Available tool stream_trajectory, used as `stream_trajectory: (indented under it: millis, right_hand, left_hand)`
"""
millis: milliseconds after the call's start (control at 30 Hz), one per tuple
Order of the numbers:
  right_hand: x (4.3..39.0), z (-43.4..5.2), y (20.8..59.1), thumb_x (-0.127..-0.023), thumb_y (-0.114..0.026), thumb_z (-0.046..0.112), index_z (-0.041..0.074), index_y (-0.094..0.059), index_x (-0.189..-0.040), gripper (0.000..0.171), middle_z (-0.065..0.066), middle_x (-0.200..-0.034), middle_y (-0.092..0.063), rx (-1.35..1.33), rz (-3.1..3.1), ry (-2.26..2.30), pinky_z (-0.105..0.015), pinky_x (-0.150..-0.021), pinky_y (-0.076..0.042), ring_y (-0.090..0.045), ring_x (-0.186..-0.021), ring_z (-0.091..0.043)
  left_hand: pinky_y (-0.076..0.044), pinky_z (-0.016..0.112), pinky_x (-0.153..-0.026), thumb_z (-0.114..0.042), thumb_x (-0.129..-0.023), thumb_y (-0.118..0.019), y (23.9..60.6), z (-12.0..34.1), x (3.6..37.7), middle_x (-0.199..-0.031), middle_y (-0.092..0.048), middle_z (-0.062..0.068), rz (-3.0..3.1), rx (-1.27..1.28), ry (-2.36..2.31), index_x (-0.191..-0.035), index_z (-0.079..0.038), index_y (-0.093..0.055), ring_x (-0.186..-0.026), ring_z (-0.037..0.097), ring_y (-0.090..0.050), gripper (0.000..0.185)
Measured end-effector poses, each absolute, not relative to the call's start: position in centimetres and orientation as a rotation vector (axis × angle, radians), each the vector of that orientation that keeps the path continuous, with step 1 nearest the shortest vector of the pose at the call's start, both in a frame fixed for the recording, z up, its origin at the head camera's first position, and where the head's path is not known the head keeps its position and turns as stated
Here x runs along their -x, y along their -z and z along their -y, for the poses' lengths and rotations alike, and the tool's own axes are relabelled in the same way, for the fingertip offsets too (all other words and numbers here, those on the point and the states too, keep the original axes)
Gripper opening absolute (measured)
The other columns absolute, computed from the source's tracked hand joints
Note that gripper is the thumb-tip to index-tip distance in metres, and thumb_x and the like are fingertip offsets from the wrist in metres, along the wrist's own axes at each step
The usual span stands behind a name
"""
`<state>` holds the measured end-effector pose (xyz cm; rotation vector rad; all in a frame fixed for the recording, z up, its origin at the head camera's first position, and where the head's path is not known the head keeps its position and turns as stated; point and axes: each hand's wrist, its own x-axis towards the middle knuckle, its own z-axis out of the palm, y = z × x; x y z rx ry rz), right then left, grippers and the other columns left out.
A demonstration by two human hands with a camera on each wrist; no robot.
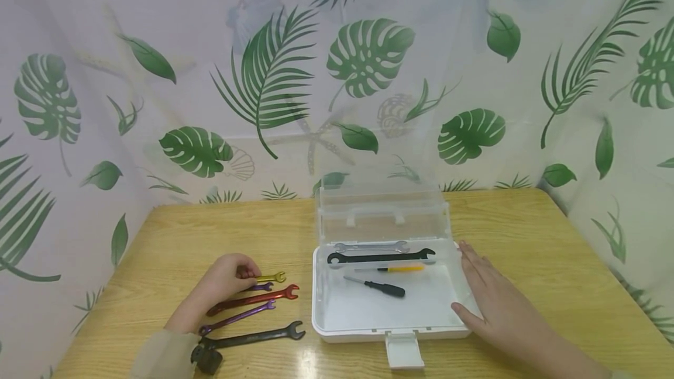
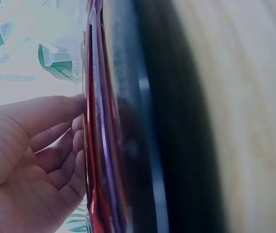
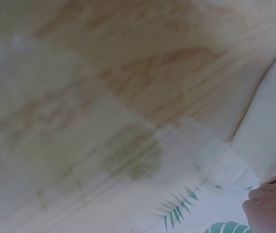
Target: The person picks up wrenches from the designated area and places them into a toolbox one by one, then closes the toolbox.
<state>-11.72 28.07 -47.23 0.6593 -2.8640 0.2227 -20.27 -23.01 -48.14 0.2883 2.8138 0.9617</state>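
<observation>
My left hand is at the row of wrenches on the table, its thumb and fingers pinching a small yellow wrench by its near end. Just below lie a short purple wrench, a red wrench, a longer purple wrench and a black wrench. In the left wrist view the thumb meets the wrenches' edge. My right hand, fingers straight, rests along the right side of the white toolbox. Its fingers also show in the right wrist view's corner.
The toolbox's clear lid stands raised, and its front latch hangs down. Inside lie a silver wrench, a black wrench, a yellow-handled screwdriver and a black screwdriver. A leaf-print curtain borders the wooden table.
</observation>
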Motion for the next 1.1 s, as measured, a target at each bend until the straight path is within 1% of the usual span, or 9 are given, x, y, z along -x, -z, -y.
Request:
stream_trajectory:
  millis: [233, 433, 733, 933, 1100]
  right_hand:
    - [11.70, -28.04, 47.09, -0.102, -0.066, 0.043, -0.008, -0.026, -0.164, 0.090, -0.022, -0.175, -0.023, -0.650, 2.884, -0.229, -0.009, -0.121, 0.018, -0.036, -0.156, -0.043]
    - [11.64, -28.06, 47.11, -0.101, -0.067, 0.042, -0.010, -0.028, -0.162, 0.089, -0.023, -0.175, -0.023, -0.672, 2.849, -0.221, -0.009, -0.122, 0.017, -0.036, -0.156, -0.043]
    - [11.66, -28.18, 47.36, -0.101, -0.068, 0.042, -0.010, -0.029, -0.162, 0.089, -0.021, -0.176, -0.022, -0.676, 2.820, -0.212, -0.010, -0.124, 0.015, -0.037, -0.156, -0.042]
    - [11.64, -28.16, 47.35, -0.101, -0.068, 0.042, -0.010, -0.029, -0.162, 0.089, -0.021, -0.176, -0.023, -0.672, 2.824, -0.225, -0.009, -0.123, 0.015, -0.039, -0.154, -0.043]
    - [11.63, -28.15, 47.35, -0.101, -0.067, 0.043, -0.009, -0.027, -0.163, 0.090, -0.021, -0.176, -0.023, -0.657, 2.857, -0.232, -0.008, -0.121, 0.016, -0.039, -0.154, -0.044]
  left_hand:
    - [-0.048, 0.025, -0.068, 0.004, -0.090, -0.077, 48.31, 23.02, 20.37, -0.082, -0.066, 0.002, -2.807, -0.369, -0.946, -0.089, -0.005, -0.074, -0.077, 0.014, -0.055, 0.009]
    - [-0.049, 0.027, -0.069, 0.002, -0.091, -0.077, 48.35, 22.95, 20.39, -0.084, -0.066, 0.003, -2.817, -0.355, -0.918, -0.092, -0.004, -0.073, -0.077, 0.014, -0.056, 0.007]
    - [-0.049, 0.027, -0.067, 0.000, -0.093, -0.076, 48.20, 22.72, 20.21, -0.084, -0.068, 0.002, -2.835, -0.318, -0.920, -0.095, -0.005, -0.074, -0.076, 0.013, -0.057, 0.006]
    - [-0.052, 0.030, -0.069, -0.004, -0.096, -0.076, 48.01, 22.75, 20.08, -0.086, -0.071, 0.002, -2.846, -0.321, -0.908, -0.096, -0.002, -0.075, -0.077, 0.012, -0.060, 0.002]
    - [-0.057, 0.035, -0.075, -0.005, -0.098, -0.074, 47.68, 22.82, 19.91, -0.090, -0.074, 0.002, -2.880, -0.316, -0.881, -0.098, -0.003, -0.076, -0.082, 0.013, -0.065, 0.002]
